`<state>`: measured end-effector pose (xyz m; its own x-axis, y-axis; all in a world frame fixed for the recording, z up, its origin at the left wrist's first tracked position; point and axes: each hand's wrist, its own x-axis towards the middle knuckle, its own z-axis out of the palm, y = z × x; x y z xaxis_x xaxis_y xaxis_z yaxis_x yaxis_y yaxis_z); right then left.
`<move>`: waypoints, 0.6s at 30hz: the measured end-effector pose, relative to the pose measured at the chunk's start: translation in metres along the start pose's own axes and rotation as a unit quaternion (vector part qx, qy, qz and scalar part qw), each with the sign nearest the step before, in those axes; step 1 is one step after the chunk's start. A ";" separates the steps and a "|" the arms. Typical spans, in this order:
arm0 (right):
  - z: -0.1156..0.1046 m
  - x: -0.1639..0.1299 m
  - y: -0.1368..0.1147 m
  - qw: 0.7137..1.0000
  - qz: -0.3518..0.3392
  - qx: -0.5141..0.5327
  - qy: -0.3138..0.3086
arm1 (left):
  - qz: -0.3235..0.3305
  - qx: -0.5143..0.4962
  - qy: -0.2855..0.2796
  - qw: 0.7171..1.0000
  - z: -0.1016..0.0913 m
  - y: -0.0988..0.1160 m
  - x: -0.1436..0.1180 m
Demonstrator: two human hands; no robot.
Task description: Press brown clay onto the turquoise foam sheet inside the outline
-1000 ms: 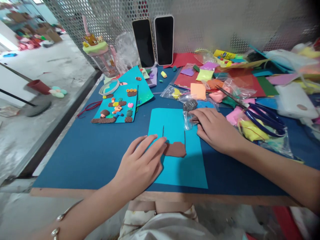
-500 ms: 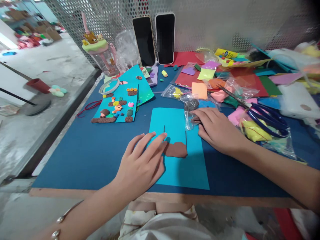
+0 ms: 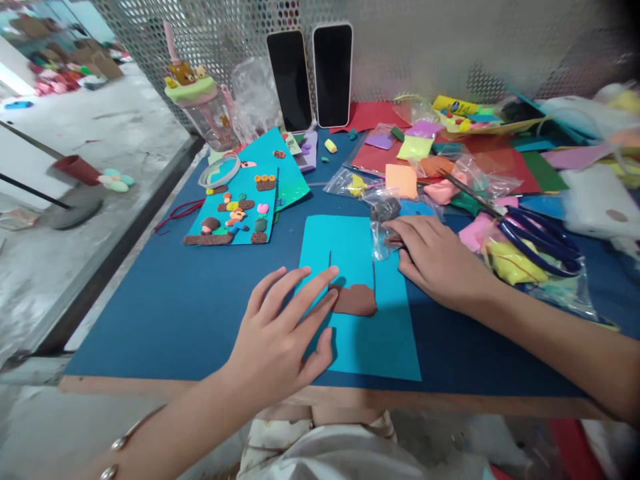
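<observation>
One cyan sheet is pinned near the bench's front edge by the spread left hand, beside one brown clay piece and two thin brown strips. One clear bag is pressed at the sheet's far right corner by the flat right hand; whether it is pinched cannot be told.

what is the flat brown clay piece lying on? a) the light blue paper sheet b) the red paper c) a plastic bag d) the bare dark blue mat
a: the flat brown clay piece lies on the light blue paper sheet, just beside the left hand's fingertips.
</observation>
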<state>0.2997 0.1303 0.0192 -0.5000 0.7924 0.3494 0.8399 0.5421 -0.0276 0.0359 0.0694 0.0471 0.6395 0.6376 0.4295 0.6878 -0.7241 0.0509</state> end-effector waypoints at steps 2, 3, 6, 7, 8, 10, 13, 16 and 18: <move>0.000 0.000 0.000 1.000 -0.005 -0.001 0.001 | 0.008 0.008 -0.001 1.000 0.000 0.001 -0.001; -0.001 0.001 0.000 1.000 -0.007 -0.002 0.002 | 0.010 0.010 -0.005 1.000 0.001 0.001 -0.001; -0.001 0.001 0.000 1.000 -0.014 -0.006 0.002 | 0.007 0.003 -0.023 1.000 0.003 0.000 0.000; -0.002 0.001 0.000 1.000 -0.015 -0.008 0.001 | 0.005 -0.001 -0.031 0.999 0.003 0.000 0.001; -0.002 0.001 0.000 1.000 -0.016 -0.009 0.000 | 0.004 -0.005 -0.039 0.999 0.004 -0.001 0.001; -0.002 0.001 0.000 1.000 -0.018 -0.011 0.000 | 0.005 -0.013 -0.051 0.999 0.005 -0.002 0.002; -0.001 0.000 0.000 1.000 -0.014 -0.012 0.002 | 0.001 -0.027 -0.064 0.998 0.005 -0.003 0.002; -0.001 -0.001 0.000 1.000 -0.012 -0.012 0.002 | -0.020 -0.035 -0.048 0.998 0.004 -0.003 0.002; -0.001 -0.001 0.000 1.000 -0.014 -0.012 0.002 | -0.033 -0.031 -0.032 0.998 0.003 -0.003 0.002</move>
<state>0.3002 0.1295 0.0197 -0.5220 0.7764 0.3533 0.8307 0.5568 0.0038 0.0363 0.0738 0.0456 0.6150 0.6986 0.3657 0.7082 -0.6933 0.1335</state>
